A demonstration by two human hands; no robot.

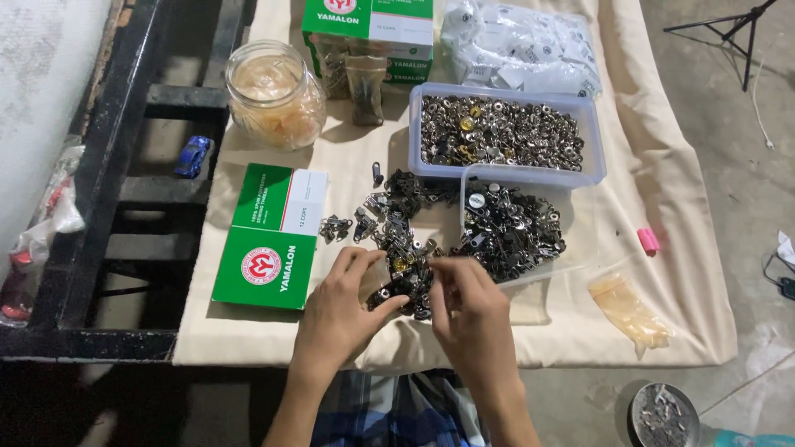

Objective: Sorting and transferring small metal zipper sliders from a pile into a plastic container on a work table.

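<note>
Metal clips [396, 248] lie heaped on the cream cloth [662, 207]; left hand [344, 308] and right hand [468, 310] each pinch one at the near edge. Farther off, a clear tub [592, 132] holds sorted silver pieces; much remains loose.

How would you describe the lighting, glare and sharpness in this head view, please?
Head view: light falls brightest on the cream cloth; the black frame at left sits in deep shadow. Glare glints off the metal parts in the clear tray. The left hand and right hand look slightly soft, and the edges bow a little.
</note>
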